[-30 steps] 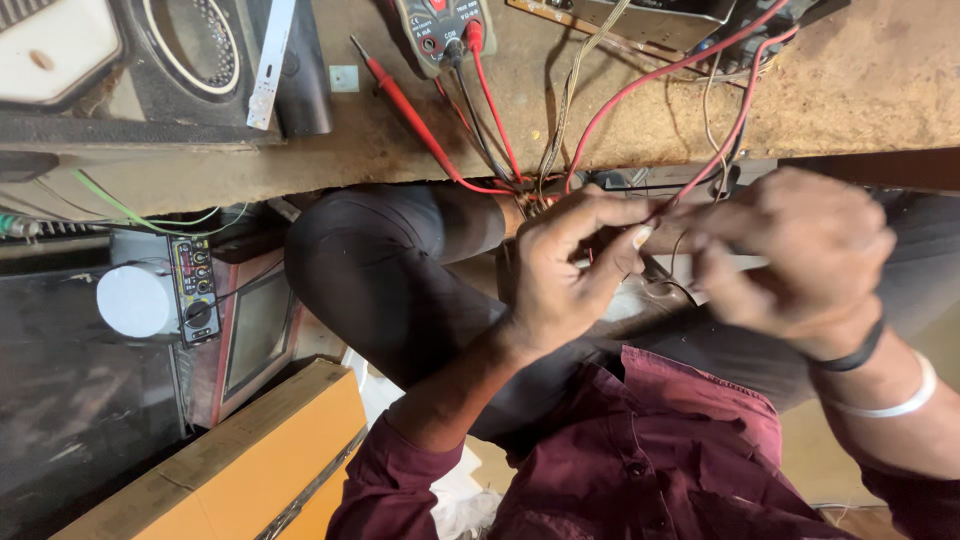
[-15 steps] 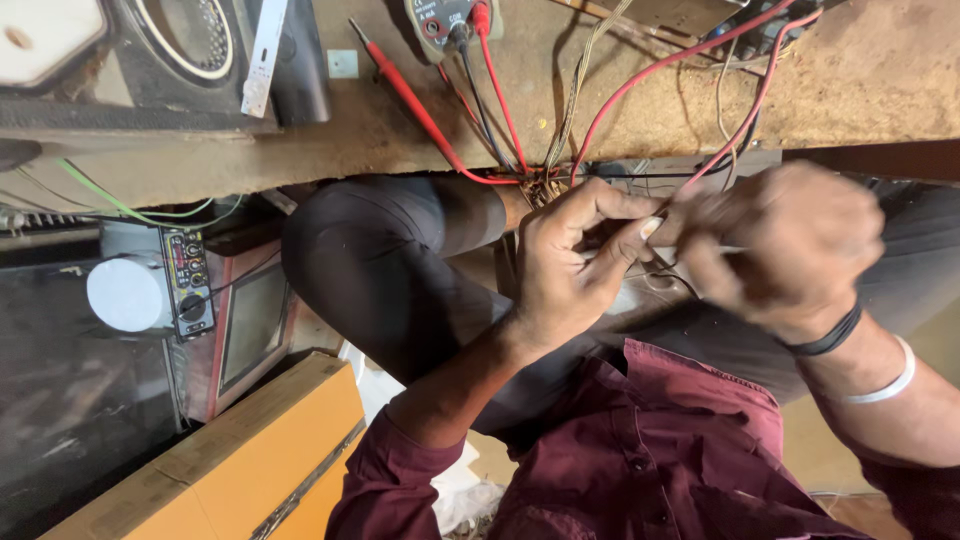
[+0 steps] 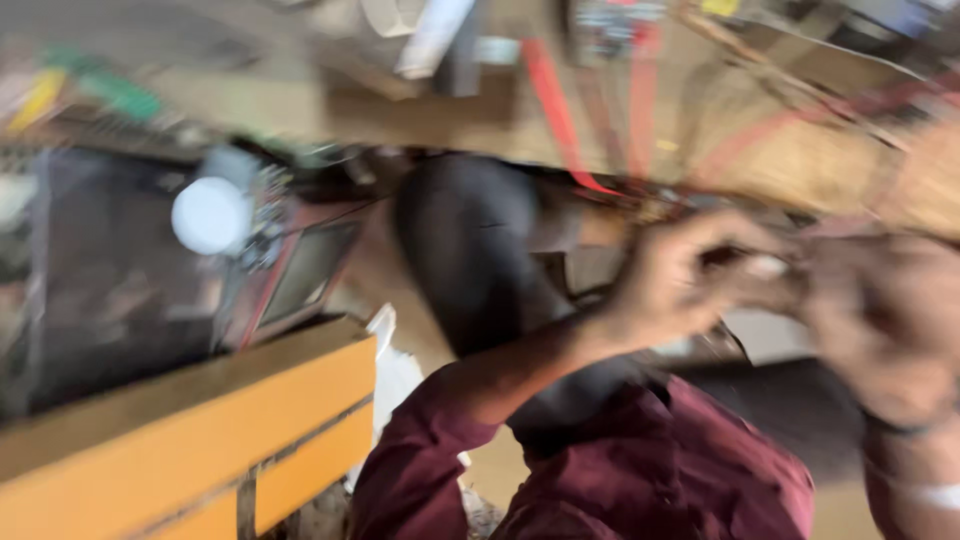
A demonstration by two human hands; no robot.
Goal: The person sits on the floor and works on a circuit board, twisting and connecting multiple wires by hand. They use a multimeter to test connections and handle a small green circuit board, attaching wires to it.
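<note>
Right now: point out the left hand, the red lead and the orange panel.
left hand [image 3: 670, 285], head view, back of the hand.
red lead [image 3: 555, 115], head view, middle of the blurred red strip on the bench.
orange panel [image 3: 190, 445], head view, front face.

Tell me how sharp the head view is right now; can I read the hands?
Head view: heavy motion blur throughout; left hand and right hand meet as smears, anything pinched between them unreadable; red leads on the wooden bench streak; lighting even, no glare.

Electronics repair workshop, wooden bench strewn with red wires, old television set beside it
</note>
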